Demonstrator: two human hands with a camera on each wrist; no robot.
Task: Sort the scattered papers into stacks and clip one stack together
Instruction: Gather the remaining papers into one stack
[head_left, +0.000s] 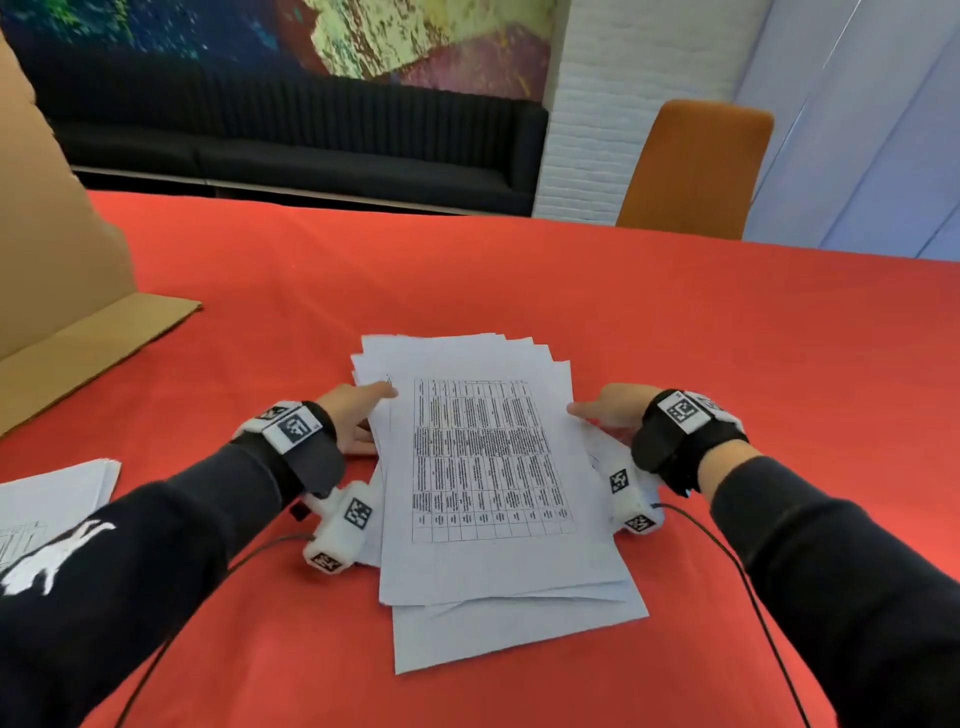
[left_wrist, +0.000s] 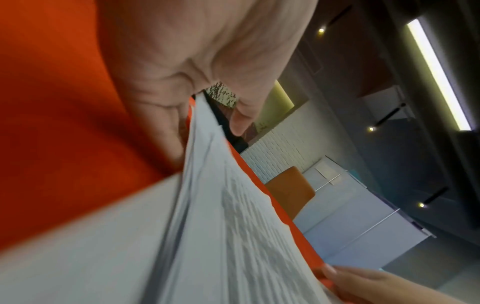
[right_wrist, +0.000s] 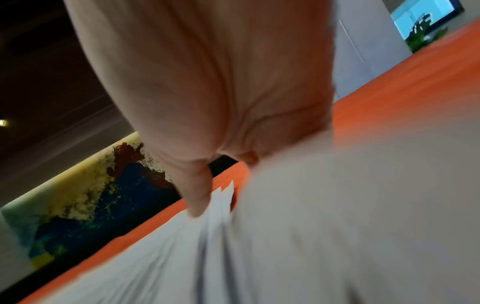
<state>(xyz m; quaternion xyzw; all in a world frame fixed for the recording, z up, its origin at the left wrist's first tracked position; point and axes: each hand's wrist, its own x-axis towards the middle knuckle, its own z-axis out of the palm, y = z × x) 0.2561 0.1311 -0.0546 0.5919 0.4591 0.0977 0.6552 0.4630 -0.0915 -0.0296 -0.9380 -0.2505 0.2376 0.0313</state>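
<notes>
At six o'clock on the red table (head_left: 675, 322), our left hand (head_left: 353, 421) and right hand (head_left: 610, 410) grasp the fanned paper stack (head_left: 483, 467) by its sides; squeezing unevenly could spill loose sheets

No legible text. The top sheet (head_left: 488, 467), between the fingers of the left hand (head_left: 353, 415) and the right hand (head_left: 608, 408), carries a printed table too blurred to read; wrist bands show square coded markers (head_left: 296, 427) only.
</notes>
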